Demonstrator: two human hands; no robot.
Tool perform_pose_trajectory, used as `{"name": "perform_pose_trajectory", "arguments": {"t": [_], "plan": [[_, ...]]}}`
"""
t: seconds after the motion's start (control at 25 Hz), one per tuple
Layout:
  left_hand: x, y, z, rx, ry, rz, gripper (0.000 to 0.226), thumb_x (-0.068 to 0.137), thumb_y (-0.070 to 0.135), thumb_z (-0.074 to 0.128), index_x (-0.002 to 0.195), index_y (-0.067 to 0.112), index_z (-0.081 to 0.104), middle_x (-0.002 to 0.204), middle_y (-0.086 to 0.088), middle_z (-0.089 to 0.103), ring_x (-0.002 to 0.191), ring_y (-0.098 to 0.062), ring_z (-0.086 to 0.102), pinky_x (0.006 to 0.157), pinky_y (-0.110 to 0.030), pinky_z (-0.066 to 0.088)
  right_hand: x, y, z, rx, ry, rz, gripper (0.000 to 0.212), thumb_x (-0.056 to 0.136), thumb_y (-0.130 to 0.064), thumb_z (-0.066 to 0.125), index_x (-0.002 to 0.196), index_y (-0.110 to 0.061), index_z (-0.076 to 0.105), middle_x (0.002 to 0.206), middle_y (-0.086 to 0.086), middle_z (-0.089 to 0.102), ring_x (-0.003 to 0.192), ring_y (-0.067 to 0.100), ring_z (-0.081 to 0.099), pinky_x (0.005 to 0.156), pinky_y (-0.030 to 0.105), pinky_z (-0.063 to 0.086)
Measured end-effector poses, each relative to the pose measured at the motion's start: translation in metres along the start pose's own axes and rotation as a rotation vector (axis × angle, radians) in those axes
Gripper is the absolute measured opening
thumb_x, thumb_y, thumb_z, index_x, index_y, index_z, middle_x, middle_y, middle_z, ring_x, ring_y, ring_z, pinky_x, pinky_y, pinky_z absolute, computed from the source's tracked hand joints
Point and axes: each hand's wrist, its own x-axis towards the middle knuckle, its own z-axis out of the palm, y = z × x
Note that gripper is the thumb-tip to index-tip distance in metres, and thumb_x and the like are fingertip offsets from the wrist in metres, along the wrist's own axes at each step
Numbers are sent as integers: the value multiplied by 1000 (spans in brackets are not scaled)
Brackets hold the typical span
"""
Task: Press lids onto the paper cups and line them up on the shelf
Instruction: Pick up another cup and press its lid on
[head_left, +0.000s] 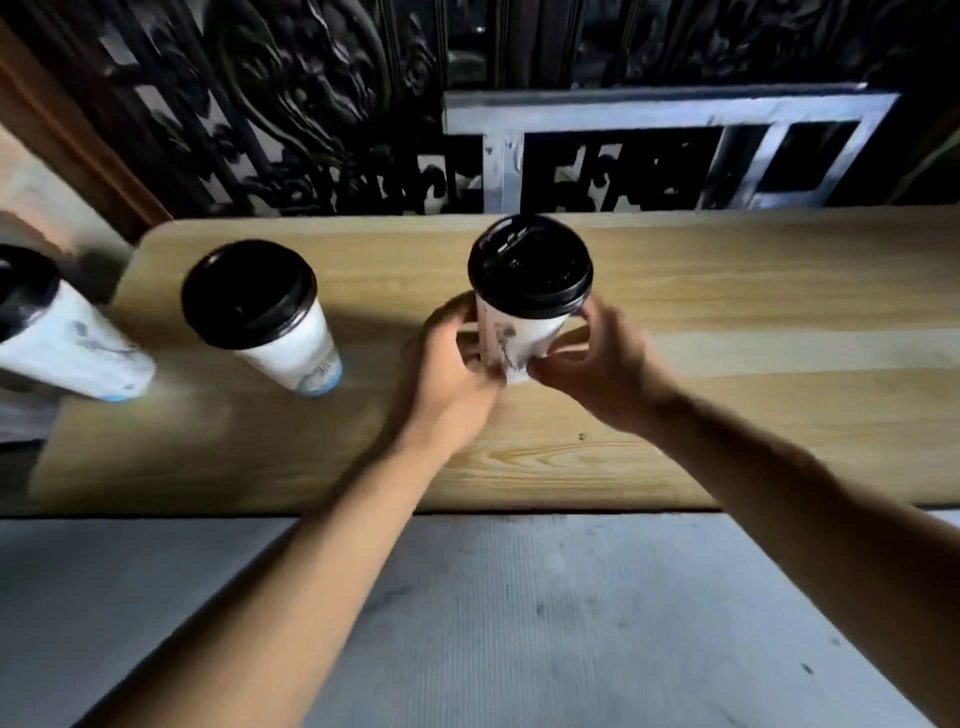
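Three white paper cups with black lids stand on a light wooden shelf (753, 322). The right cup (519, 332) wears its black lid (530, 267). My left hand (452, 364) grips its lower left side, fingers curled round the wall. My right hand (597, 364) holds the lower right side, thumb and fingers wrapped round the base. A second lidded cup (291, 343) stands to the left, apart from my hands. A third lidded cup (67, 343) sits at the far left edge of the view, partly cut off.
Behind the shelf rises a dark ornate metal grille (311, 104) with a silver metal frame (675, 145) leaning against it. The shelf's front edge runs below my wrists; grey floor (519, 623) lies beneath. Bare wood extends to the right of the held cup.
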Motion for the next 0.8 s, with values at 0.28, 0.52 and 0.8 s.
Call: {"name": "perform_pose_trajectory", "arguments": {"t": [0.28,0.52,0.8], "plan": [[5,-21,5,69,0,106,56,78,-8,76,127,14,61,102,9,72,100,0,70,94,-26,59,6,28,15,-67,23,25,38,77,-8,76,106,-26,60,87,-19,70,85,-2,73,82,31,63],[-1,-17,5,144,-19,76,53,79,-6,73,123,20,61,94,24,65,86,26,60,80,0,47,8,24,15,-91,-6,69,39,75,-14,76,112,-13,67,98,-4,77,91,12,75,86,38,61],[-16,-12,-8,239,-50,107,88,67,37,67,148,19,38,130,-4,63,122,-17,63,105,-41,54,-10,13,3,-233,-89,155,87,75,-22,80,152,-11,40,139,10,63,123,25,63,99,33,51]]}}
